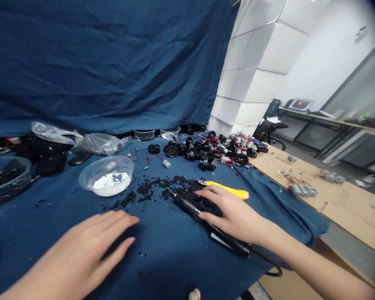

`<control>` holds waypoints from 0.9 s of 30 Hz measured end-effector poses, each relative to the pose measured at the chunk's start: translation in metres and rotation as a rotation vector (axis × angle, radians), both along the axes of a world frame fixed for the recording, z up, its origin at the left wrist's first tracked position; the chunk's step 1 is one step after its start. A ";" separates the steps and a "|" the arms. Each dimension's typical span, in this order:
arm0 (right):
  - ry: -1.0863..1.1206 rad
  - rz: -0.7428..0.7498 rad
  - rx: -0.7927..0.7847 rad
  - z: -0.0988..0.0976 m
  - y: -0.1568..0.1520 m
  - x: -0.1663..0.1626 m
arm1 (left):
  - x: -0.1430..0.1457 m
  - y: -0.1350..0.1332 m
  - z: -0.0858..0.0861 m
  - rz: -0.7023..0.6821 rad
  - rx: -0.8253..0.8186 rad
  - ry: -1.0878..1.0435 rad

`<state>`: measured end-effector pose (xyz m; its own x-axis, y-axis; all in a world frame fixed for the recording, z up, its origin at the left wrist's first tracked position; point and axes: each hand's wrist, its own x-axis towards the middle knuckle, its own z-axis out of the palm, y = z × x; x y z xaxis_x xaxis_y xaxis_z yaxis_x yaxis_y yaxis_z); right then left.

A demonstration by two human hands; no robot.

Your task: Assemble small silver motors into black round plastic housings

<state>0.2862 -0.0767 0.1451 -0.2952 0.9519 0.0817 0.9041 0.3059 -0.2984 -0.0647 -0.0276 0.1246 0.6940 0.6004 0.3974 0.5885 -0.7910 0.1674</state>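
Note:
My right hand (234, 212) lies over a black pen-shaped tool (187, 205) with a cable, fingers stretched along it and resting on it, not wrapped round it. A yellow-handled tool (229, 190) lies just beyond my fingers. Small black bits (162, 187) are scattered on the blue cloth (162, 254) in front of both hands. My left hand (90, 246) hovers flat and open over the cloth, holding nothing, nearest a clear round tub (108, 175) with white pieces in it.
A heap of black round parts and small motors with red wires (212, 152) lies at the back. A tub of dark bits (6, 179) stands at the left, plastic bags (93, 143) behind. Bare wooden tabletop (340, 204) with loose motors lies to the right.

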 end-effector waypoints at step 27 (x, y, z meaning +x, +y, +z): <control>0.984 -0.321 -0.301 0.001 0.137 -0.124 | 0.016 0.004 -0.011 0.017 -0.056 -0.327</control>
